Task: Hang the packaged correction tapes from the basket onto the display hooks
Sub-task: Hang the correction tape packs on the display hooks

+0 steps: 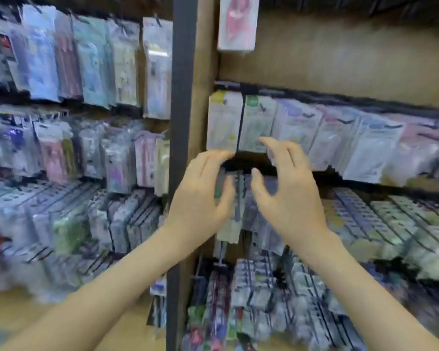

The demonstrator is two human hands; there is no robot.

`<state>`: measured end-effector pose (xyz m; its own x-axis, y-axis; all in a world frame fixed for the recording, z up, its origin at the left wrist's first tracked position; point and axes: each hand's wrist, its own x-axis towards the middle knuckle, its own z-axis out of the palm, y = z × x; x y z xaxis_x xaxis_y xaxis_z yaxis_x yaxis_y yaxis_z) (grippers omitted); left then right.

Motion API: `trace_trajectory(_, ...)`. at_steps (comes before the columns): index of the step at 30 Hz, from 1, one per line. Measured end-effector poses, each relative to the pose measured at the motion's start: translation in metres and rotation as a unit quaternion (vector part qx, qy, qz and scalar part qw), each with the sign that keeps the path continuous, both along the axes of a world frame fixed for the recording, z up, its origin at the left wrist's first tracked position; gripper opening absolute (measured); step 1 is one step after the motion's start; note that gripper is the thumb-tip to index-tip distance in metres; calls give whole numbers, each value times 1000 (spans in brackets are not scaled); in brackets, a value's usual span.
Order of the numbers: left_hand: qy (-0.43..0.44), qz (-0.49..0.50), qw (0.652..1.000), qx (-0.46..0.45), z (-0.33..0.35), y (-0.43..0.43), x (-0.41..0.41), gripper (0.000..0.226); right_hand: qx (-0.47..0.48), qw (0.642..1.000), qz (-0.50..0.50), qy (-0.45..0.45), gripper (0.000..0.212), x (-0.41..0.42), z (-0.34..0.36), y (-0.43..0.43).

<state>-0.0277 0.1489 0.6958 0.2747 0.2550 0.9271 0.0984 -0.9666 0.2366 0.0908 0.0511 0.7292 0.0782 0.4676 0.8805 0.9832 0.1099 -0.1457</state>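
The left hand [198, 196] is pinching a narrow correction tape pack [229, 229] between thumb and fingers, just left of the right hand [287, 196], whose fingers are curving loosely apart, holding nothing. Behind them, blurred hanging packs [340, 138] are crowding the display hooks [240, 122], right of a dark post [184, 72].

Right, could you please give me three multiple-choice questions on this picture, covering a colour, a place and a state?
1. What colour is the upright post?
A. red
B. white
C. dark grey

2. Where does the pink package hang?
A. on the floor
B. alone, high up, right of the upright post
C. in a basket

3. How is the right hand?
A. clenched in a fist
B. out of sight
C. fingers spread, holding nothing

Answers:
1 C, the post reads dark grey along its whole length.
2 B, the package hangs by itself near the top edge.
3 C, its fingers are apart with nothing between them.
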Motion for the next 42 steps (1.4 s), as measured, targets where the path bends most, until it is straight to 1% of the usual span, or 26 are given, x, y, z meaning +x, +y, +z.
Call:
trace_trajectory(2, 70, -50, 992, -92, -78, -46, -1, 35, -89, 995, 17, 48, 41, 9, -74, -35)
trace_trajectory(4, 145, -65, 962, -224, -164, -86, -3, 34, -193, 972, 23, 132, 41, 20, -154, -66)
trace_trajectory(5, 185, -58, 932, -306, -216, -103, -5, 34, -243, 955, 13, 171, 42, 26, -198, -81)
trace_trajectory(7, 255, -25, 853, -454, -309, -137, -11, 37, -332, 911, -17, 242, 44, 32, -287, -110)
trace_trajectory(9, 315, 7, 769, -556, -393, -160, -18, 38, -376, 874, -52, 303, 43, 37, -375, -138)
trace_trajectory(11, 411, 61, 691, -592, -474, -177, -24, 48, -422, 839, -97, 331, 43, 38, -470, -166)
trace_trajectory(13, 490, 95, 621, -604, -557, -191, -30, 53, -490, 779, -118, 374, 46, 37, -569, -192)
trace_trajectory(14, 510, 104, 609, -598, -596, -195, -31, 54, -515, 758, -120, 381, 51, 37, -617, -205)
trace_trajectory(15, 526, 108, 607, -586, -643, -200, -34, 57, -539, 742, -121, 380, 56, 38, -665, -217)
trace_trajectory(17, 581, 110, 592, -548, -724, -203, -34, 64, -587, 708, -117, 376, 64, 39, -738, -233)
trace_trajectory(18, 608, 105, 590, -521, -759, -201, -32, 67, -597, 706, -114, 365, 68, 39, -768, -236)
trace_trajectory(20, 646, 97, 603, -457, -812, -192, -26, 73, -612, 713, -100, 328, 73, 37, -815, -230)
trace_trajectory(23, 688, 87, 625, -358, -872, -173, -18, 81, -596, 778, -63, 186, 81, 30, -865, -196)
trace_trajectory(24, 684, 84, 643, -333, -887, -169, -17, 81, -589, 795, -52, 137, 83, 27, -877, -181)
trace_trajectory(25, 687, 81, 657, -300, -902, -168, -19, 82, -588, 803, -42, 92, 86, 25, -889, -168)
trace_trajectory(27, 663, 87, 698, -256, -923, -164, -21, 91, -603, 797, -35, 8, 94, 24, -908, -149)
trace_trajectory(28, 654, 92, 710, -244, -926, -162, -20, 96, -611, 790, -35, -23, 97, 25, -916, -142)
trace_trajectory(30, 661, 100, 712, -216, -927, -159, -19, 98, -625, 778, -44, -56, 99, 27, -927, -135)
trace_trajectory(31, 673, 95, 703, -210, -927, -157, -18, 97, -625, 776, -52, -65, 98, 28, -929, -133)
trace_trajectory(32, 687, 83, 684, -229, -924, -156, -16, 97, -621, 778, -64, -73, 96, 30, -929, -130)
trace_trajectory(33, 695, 70, 675, -236, -919, -155, -14, 97, -615, 781, -75, -79, 94, 30, -927, -127)
trace_trajectory(35, 661, 60, 712, -229, -912, -155, -11, 101, -608, 787, -81, -62, 89, 32, -923, -126)
trace_trajectory(37, 629, 36, 739, -237, -901, -157, -8, 99, -611, 788, -70, -22, 84, 37, -913, -130)
trace_trajectory(39, 572, 25, 775, -267, -883, -160, -5, 95, -623, 779, -48, 49, 80, 45, -889, -133)
trace_trajectory(41, 513, 23, 788, -339, -851, -161, 0, 95, -623, 765, -30, 159, 75, 54, -852, -137)
trace_trajectory(42, 467, 27, 789, -399, -829, -160, 3, 95, -619, 755, -20, 215, 74, 60, -829, -139)
